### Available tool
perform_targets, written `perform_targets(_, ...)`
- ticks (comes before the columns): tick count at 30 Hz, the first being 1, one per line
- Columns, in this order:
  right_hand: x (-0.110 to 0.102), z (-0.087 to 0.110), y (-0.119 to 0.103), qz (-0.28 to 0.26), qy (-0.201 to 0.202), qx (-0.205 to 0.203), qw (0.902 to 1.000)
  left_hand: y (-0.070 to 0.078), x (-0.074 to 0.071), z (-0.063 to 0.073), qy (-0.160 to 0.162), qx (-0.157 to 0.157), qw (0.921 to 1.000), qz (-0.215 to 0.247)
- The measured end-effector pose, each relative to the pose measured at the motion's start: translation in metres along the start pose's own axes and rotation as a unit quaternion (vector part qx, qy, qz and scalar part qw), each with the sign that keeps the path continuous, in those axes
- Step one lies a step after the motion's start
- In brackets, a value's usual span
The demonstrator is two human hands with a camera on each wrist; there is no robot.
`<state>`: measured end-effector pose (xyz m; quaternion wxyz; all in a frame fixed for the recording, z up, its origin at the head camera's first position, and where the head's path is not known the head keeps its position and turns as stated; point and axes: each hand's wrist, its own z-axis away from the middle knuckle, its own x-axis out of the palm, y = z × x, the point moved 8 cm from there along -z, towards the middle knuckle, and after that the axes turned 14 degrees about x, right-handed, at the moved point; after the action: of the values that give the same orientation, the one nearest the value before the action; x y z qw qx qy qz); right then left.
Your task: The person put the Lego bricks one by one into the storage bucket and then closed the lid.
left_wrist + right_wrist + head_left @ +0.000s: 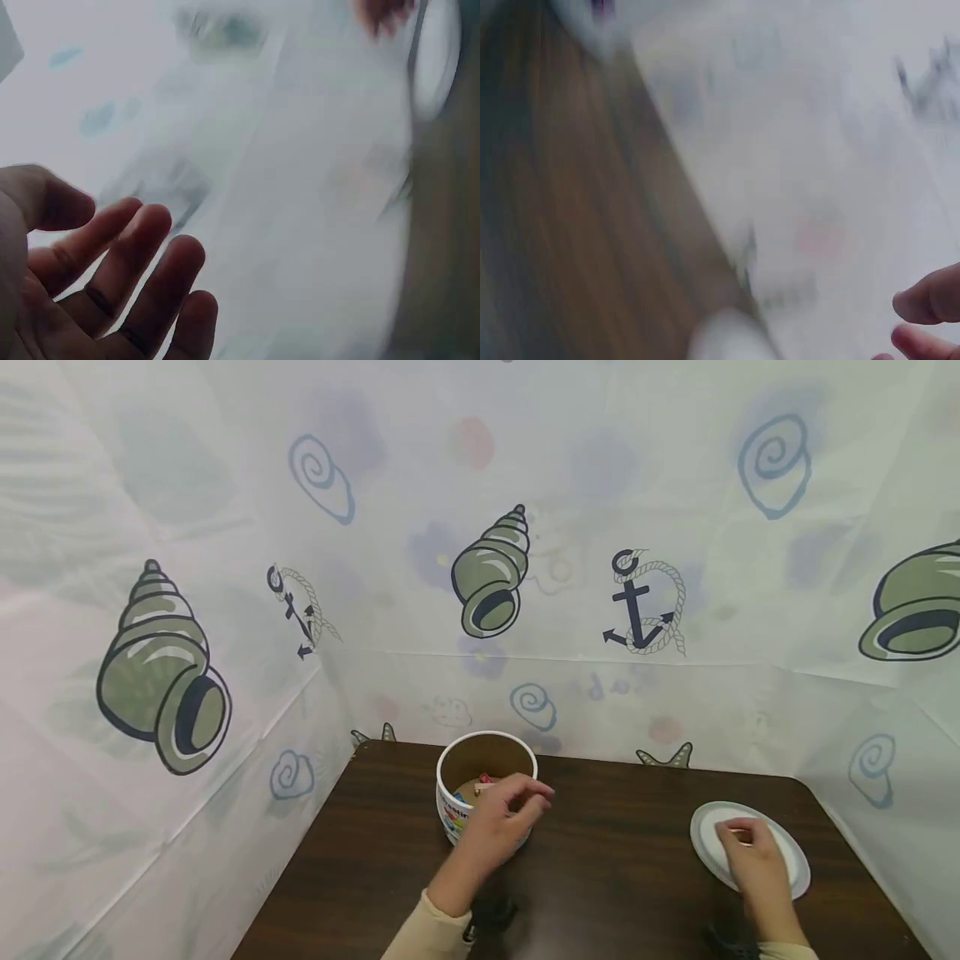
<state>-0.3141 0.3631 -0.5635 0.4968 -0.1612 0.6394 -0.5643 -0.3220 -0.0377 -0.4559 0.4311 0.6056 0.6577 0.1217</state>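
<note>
A white round tub with printed lettering stands on the dark wooden table, small red, pink and blue pieces lying at its bottom. In front of its right side is my left hand, overlapping the rim in the head view. The left wrist view shows that hand's fingers spread and loosely bent, with nothing between them. Over a white round plate or lid at the right hovers my right hand. A gap shows between the right hand's thumb and fingertips, and nothing is visible there.
The dark table runs back to a white curtain printed with shells and anchors, which also rises at both sides. The plate lies near the table's right edge. Both wrist views are blurred.
</note>
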Motion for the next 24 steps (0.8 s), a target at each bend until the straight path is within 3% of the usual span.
perform_targets(3,-0.043,-0.025,0.048,-0.041,0.056,0.082,0.9942,-0.005,0.075,-0.007,-0.090,-0.023,0.9940,0.057)
perform_targets(7,-0.072,-0.046,0.102,-0.105,0.089,0.166,0.9765,-0.035,0.173,-0.008,-0.217,-0.067,0.9709,0.074)
perform_targets(9,-0.079,-0.052,0.117,-0.093,0.083,0.184,0.9749,-0.051,0.215,-0.005,-0.266,-0.091,0.9569,0.075)
perform_targets(11,-0.078,-0.056,0.122,-0.060,0.069,0.187,0.9780,-0.065,0.243,-0.006,-0.287,-0.100,0.9513,0.052)
perform_targets(15,-0.072,-0.061,0.123,-0.007,0.046,0.183,0.9819,-0.080,0.276,-0.012,-0.292,-0.076,0.9511,-0.067)
perform_targets(19,-0.067,-0.062,0.120,0.010,0.038,0.172,0.9842,-0.082,0.291,-0.013,-0.314,-0.036,0.9244,-0.213)
perform_targets(21,-0.065,-0.063,0.118,0.014,0.031,0.163,0.9860,-0.080,0.295,-0.013,-0.321,-0.024,0.9155,-0.241)
perform_targets(24,-0.066,-0.066,0.119,0.012,0.020,0.155,0.9877,-0.077,0.296,-0.015,-0.307,-0.014,0.9226,-0.233)
